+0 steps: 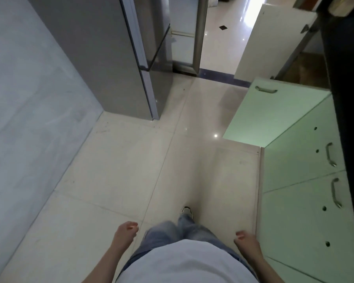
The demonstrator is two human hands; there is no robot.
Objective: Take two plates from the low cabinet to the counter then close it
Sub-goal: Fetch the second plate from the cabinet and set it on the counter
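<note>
Both hands hang empty at the person's sides, fingers loosely curled and gripping nothing: the left hand (126, 231) over bare tile, the right hand (246, 243) near the low cabinet fronts. Between them show one white shirt (184, 262), blue jeans (184, 227) and a single shoe tip (186, 211) pointing forward on the cream tiled floor (114, 170).

Along the right runs the low cabinet (302, 201), pale green, with two closed fronts carrying two curved metal handles (330, 154). Beyond them one cabinet door (274, 113) stands swung open into the aisle, its own handle near the far edge. A second, white door (268, 43) stands open farther on. No plates are visible; the cabinet's inside cannot be seen. The dark counter edge (343, 99) runs above. One grey refrigerator (110, 58) stands on the left.
</note>
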